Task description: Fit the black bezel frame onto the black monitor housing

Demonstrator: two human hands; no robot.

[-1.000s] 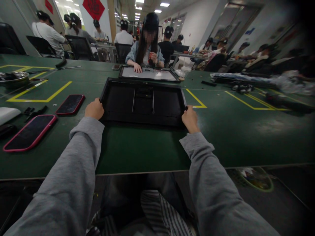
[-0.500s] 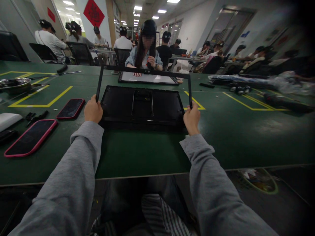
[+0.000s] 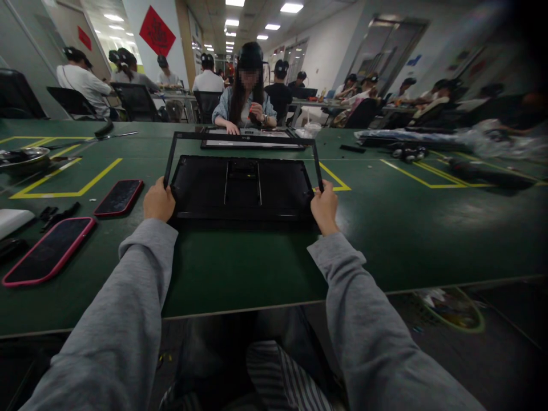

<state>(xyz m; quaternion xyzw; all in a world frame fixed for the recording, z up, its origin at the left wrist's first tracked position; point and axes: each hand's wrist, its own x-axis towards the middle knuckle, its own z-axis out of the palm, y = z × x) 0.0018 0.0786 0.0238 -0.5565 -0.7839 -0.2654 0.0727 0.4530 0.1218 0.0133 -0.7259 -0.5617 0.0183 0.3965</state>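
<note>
A thin black monitor bezel (image 3: 246,138) is held tilted over a black monitor back cover (image 3: 197,185) on the green table. My left hand (image 3: 159,201) is closed around the bezel's left side, and my right hand (image 3: 324,208) grips its right side. The bezel's upper bar stands above the cover's far edge. Along the near edge the two dark parts blend, so I cannot tell whether they touch there. The cover's inside faces up, with a bracket-like recess (image 3: 242,182) in its middle.
Two red-edged phones (image 3: 119,198) (image 3: 50,251) lie on the left, near a metal bowl (image 3: 23,160). Across the table (image 3: 428,240), a co-worker (image 3: 245,105) rests a hand by a flat panel (image 3: 257,145). Plastic-wrapped parts (image 3: 402,138) lie at the far right.
The bezel's upper bar has come down closer to the back cover's far edge, with both hands still holding its sides. The whole view has shifted slightly.
</note>
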